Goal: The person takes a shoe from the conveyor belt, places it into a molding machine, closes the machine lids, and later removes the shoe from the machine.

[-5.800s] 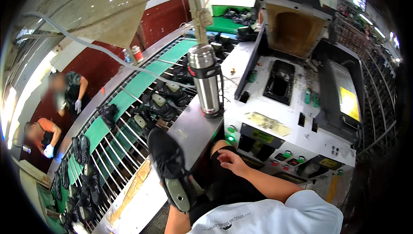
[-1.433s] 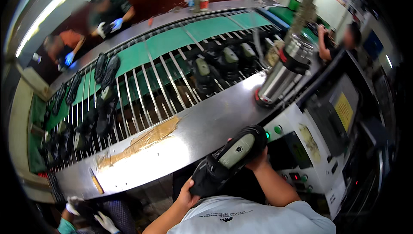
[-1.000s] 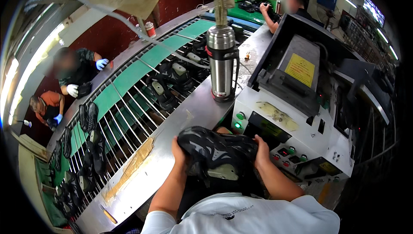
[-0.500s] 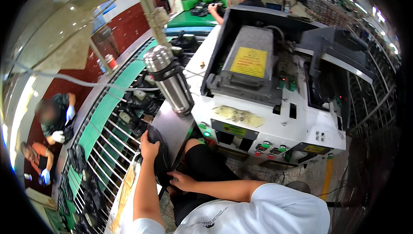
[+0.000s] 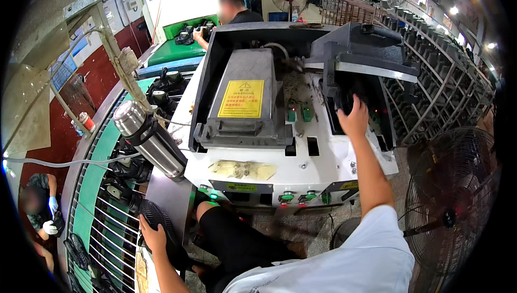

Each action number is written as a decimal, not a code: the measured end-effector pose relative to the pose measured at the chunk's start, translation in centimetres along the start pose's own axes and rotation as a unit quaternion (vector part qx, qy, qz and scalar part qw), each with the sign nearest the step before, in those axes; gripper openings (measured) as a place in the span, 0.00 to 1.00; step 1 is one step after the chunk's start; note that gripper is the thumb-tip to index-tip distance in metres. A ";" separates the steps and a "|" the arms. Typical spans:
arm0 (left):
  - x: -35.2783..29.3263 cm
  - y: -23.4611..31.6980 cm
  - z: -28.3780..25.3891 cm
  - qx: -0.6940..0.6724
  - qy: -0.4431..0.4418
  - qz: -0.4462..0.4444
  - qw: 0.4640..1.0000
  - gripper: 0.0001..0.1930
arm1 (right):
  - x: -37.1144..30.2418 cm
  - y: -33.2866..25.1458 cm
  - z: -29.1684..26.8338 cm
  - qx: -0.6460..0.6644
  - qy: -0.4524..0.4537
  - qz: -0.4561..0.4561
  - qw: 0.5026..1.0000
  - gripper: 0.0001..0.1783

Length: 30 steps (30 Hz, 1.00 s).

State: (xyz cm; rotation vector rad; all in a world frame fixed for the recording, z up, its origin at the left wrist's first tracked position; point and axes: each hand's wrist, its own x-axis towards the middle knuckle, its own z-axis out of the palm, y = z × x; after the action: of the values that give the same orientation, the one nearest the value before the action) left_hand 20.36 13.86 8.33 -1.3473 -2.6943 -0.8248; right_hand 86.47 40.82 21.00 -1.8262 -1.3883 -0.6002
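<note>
Lengthwise, black shoe [image 5: 163,222] slants forward-left in left hand [image 5: 154,238]

Just a white short-sleeved T-shirt [image 5: 334,260] being worn, bit of dark print [image 5: 264,283] on it, plus black shorts [image 5: 242,239]; left hand [image 5: 154,237] and right hand [image 5: 354,119] left bare.

Metal bench [image 5: 179,189]: steel flask [image 5: 156,146]. Rod conveyor [image 5: 114,235]: black shoes [image 5: 133,168].

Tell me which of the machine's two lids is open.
The right-hand lid: it stands raised, with the right hand at the opening beneath. The other lid, bearing a yellow label, lies shut.
</note>
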 end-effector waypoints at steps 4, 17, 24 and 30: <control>-1.1 -0.1 -0.3 0.012 0.002 -0.010 1.000 0.43 | 9.6 0.8 1.5 -0.092 -0.337 0.222 0.910 0.57; -1.5 0.0 -1.7 -0.043 0.020 -0.025 0.999 0.38 | 1.4 -0.3 -2.6 0.076 0.041 0.222 0.971 0.54; -3.2 2.7 -2.1 -0.223 0.098 0.070 0.967 0.24 | -8.1 5.5 -5.3 0.346 0.134 0.226 0.901 0.52; -5.7 12.3 -6.1 -0.701 -0.337 0.045 0.627 0.42 | -16.0 -10.0 -10.4 0.755 -0.205 0.276 0.559 0.44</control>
State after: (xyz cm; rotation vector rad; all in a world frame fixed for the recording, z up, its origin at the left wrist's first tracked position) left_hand 31.92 12.84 17.69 -2.1607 -1.8110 -3.3350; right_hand 72.90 24.32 18.26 -0.6970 -0.8026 1.1744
